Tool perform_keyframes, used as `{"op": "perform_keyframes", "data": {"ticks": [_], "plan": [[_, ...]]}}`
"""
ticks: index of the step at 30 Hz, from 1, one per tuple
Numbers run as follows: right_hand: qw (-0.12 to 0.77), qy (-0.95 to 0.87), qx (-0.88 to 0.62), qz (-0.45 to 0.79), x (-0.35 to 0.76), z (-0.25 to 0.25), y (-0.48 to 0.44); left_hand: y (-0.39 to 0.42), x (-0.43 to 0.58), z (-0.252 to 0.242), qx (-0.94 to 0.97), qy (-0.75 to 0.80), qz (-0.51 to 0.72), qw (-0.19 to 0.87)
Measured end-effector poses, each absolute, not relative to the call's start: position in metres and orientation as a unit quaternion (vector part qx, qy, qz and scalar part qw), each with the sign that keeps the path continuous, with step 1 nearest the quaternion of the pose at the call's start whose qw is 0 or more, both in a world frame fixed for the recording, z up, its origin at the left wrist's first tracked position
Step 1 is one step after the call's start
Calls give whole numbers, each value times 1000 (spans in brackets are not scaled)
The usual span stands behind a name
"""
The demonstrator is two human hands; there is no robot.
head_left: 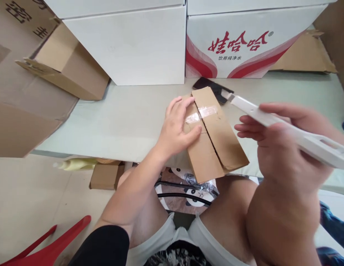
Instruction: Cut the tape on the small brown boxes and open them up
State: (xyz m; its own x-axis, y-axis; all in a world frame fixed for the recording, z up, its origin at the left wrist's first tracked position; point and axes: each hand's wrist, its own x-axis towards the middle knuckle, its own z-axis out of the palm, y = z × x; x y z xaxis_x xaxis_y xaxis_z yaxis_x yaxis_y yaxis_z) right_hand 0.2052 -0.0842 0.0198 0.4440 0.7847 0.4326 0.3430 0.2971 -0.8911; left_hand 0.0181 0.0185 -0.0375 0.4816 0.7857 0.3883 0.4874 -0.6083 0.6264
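A small cardboard box (216, 136) lies at a slant on the table's near edge, its top flaps meeting at a seam. Clear tape (207, 111) crosses the seam, cut or split where the flaps part. My left hand (177, 125) grips the box's left side, with thumb and fingers on the top. My right hand (285, 136), slightly blurred, is closed around a white utility knife (252, 109) and raised to the right of the box. The knife's tip points left, over a black phone (206, 88) lying behind the box.
White cartons (149, 48), one with red lettering, stand along the back. Larger brown cartons (72, 62) are at the left, and another cardboard piece (302, 55) is at the back right. Below are a small brown box (105, 176) and a red chair part (50, 247).
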Motion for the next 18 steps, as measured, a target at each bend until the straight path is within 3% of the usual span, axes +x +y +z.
{"op": "perform_keyframes", "data": {"ticks": [4,10,18], "plan": [[559,-532,-602,205,205,23,-88,17,23,-36,833,389,332,211],[549,-548,-576,259,201,19,-82,22,21,-43,848,342,367,173],[439,-612,-617,228,193,20,-73,25,16,-58,848,290,419,144]]}}
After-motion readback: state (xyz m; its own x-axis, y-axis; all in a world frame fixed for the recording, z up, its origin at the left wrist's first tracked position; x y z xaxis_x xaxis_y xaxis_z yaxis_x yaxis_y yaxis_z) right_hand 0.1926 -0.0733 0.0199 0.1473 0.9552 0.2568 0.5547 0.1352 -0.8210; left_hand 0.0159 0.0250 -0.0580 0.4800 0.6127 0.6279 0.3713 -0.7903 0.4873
